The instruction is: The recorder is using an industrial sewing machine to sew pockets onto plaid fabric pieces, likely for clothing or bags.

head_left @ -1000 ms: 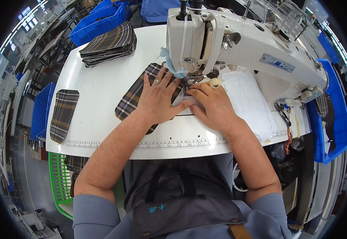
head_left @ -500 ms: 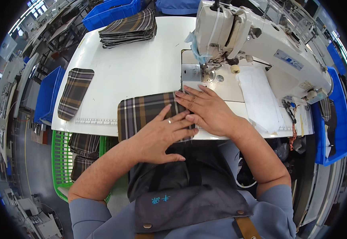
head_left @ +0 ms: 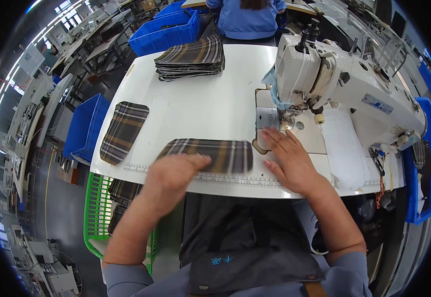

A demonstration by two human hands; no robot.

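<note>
A dark plaid fabric panel [head_left: 225, 154] with rounded corners lies at the table's front, its lower edge over the printed ruler. My left hand [head_left: 173, 171], smeared by motion, is closed on the panel's near left part. Its thumb side is on top, and the other fingers are hidden. My right hand [head_left: 291, 161] rests flat with fingers spread, beside the needle plate [head_left: 266, 119] of the white sewing machine [head_left: 344, 74]. It is apart from the panel and holds nothing.
Another plaid panel [head_left: 124, 132] lies at the left. A stack of plaid panels [head_left: 190, 59] stands at the back. White sheet material [head_left: 343, 148] and scissors [head_left: 376, 161] are at the right. A green basket [head_left: 96, 208] sits below left; a person [head_left: 247, 20] sits beyond the table.
My left hand has drawn the plaid panel leftward, away from the needle area. The right hand has come off the panel onto the table. The whole view has shifted, showing more behind the table.
</note>
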